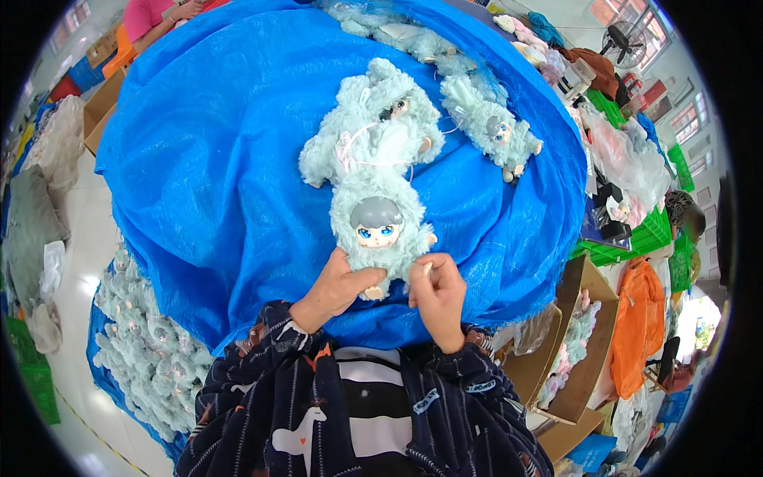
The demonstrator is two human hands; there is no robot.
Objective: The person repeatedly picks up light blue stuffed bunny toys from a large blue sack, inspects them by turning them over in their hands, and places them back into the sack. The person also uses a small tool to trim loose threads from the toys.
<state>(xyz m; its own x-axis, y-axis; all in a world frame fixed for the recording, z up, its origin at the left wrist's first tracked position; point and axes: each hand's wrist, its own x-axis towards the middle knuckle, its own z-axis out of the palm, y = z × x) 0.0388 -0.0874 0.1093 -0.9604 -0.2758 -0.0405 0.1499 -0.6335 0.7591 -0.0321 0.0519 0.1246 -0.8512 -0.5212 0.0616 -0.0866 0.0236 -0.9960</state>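
A pale blue-green plush doll [377,225] with a grey cap of hair and a hard, blue-eyed face lies face up on the blue sheet, near my body. My left hand [338,288] grips its lower body, the thumb pressed across the fur beside one foot. On the doll's other side, my right hand [439,298] is closed in a pinch at the leg. Between those fingertips shows a small pale bit, seemingly the foot. Just beyond lie more furry dolls [369,131], bunched together with a thin white string. Another plush doll [499,131] rests to the right.
The blue sheet [214,159] is draped in folds over the work surface. More plush dolls [413,38] line its far edge. A heap of them [151,350] sits at lower left. An open cardboard box [596,350] stands at right, below green crates [636,238].
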